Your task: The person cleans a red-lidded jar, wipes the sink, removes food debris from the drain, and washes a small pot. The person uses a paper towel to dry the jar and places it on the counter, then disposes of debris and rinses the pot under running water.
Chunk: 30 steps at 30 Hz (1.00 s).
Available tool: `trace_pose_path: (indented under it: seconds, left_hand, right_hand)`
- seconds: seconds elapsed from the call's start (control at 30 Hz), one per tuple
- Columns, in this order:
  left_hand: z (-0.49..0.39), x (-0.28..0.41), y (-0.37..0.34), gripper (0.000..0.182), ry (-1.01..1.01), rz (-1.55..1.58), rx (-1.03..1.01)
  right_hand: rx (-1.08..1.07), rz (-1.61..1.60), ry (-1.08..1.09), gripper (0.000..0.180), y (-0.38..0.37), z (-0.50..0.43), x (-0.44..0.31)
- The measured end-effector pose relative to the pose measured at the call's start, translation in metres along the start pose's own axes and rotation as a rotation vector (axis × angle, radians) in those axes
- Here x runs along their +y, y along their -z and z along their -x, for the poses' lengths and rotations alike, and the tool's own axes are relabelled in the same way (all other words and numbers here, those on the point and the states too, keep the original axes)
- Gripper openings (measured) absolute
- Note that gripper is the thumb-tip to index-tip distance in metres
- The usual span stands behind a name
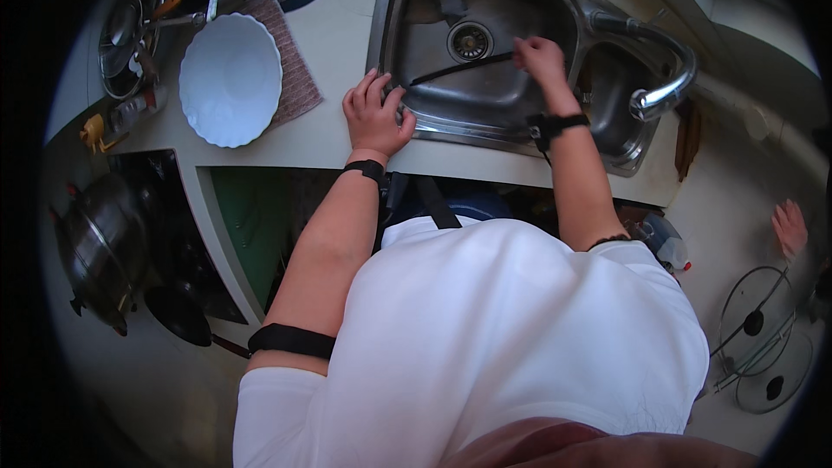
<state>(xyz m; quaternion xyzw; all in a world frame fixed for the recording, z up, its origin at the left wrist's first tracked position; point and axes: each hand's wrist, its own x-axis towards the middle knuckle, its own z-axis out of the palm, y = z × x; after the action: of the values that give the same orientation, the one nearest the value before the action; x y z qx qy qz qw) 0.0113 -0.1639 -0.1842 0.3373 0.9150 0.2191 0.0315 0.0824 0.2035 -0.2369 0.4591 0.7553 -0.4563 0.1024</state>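
Observation:
My right hand (542,66) is over the large basin (500,101) of a stainless steel sink, fingers closed around one end of a thin black stick-like thing (461,69). The stick slants down to the left, just in front of the drain strainer (470,42); its exact kind is unclear. On the sink's left rim rests my left hand (376,114), fingers spread, with nothing visible in its grasp. Something grey and flat (452,5) shows on the basin floor behind the drain.
A chrome faucet (676,71) arches over the small basin (614,104). Left on the counter, a white scalloped bowl (231,81) overlaps a brown cloth (289,71). Farther left stands a steel pot (104,240). Glass lids (757,299) and what looks like another hand (790,227) appear at right.

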Motion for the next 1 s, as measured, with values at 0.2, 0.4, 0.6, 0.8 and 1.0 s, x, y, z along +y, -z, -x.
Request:
trace_pose_path:
  seconds: [0.2,0.4,0.6,0.8,1.0]
  left_hand:
    - [0.001,0.0,0.001,0.029,0.006,0.001,-0.039]
    - [0.002,0.0,-0.002,0.026,-0.022,-0.022,0.021]
    - [0.002,0.0,-0.003,0.025,-0.035,-0.023,0.031]
    - [0.002,0.001,-0.002,0.026,-0.023,-0.014,0.013]
    - [0.002,0.0,-0.004,0.026,-0.032,-0.019,0.027]
  right_hand:
    - [0.694,0.181,0.601,0.032,0.157,0.046,0.0]
    - [0.714,1.081,0.868,0.059,0.243,-0.011,-0.063]
    - [0.532,1.608,0.514,0.049,0.262,-0.027,-0.058]
    - [0.928,0.522,0.666,0.035,0.191,0.0,0.014]
    - [0.067,-1.265,-0.209,0.022,0.011,0.062,-0.003]
